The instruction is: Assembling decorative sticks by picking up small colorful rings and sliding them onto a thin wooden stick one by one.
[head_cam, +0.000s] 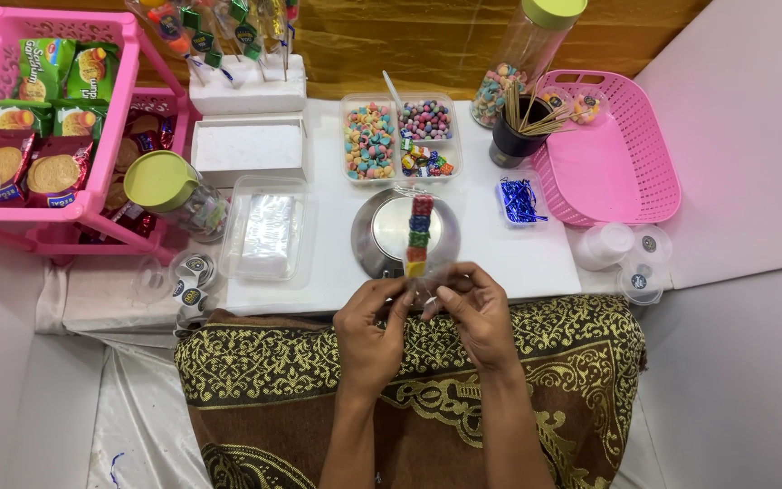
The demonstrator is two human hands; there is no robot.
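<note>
A skewer of stacked coloured candies (419,234) in a clear wrapper stands upright over the steel plate (373,237). My left hand (371,321) and my right hand (470,311) both pinch the wrapper's lower end below the candies, fingertips almost touching. Both hands hover above the table's near edge, over a brown and gold patterned cloth (554,362) on my lap.
Clear trays of mixed candies (370,139) sit behind the plate. A black cup of wooden sticks (518,136), a dish of blue twist ties (521,199) and a pink basket (622,158) lie right. A pink rack of biscuit packs (42,136), a green-lidded jar (174,188) and a box of clear wrappers (267,231) lie left. Finished skewers (228,32) stand in a white foam block.
</note>
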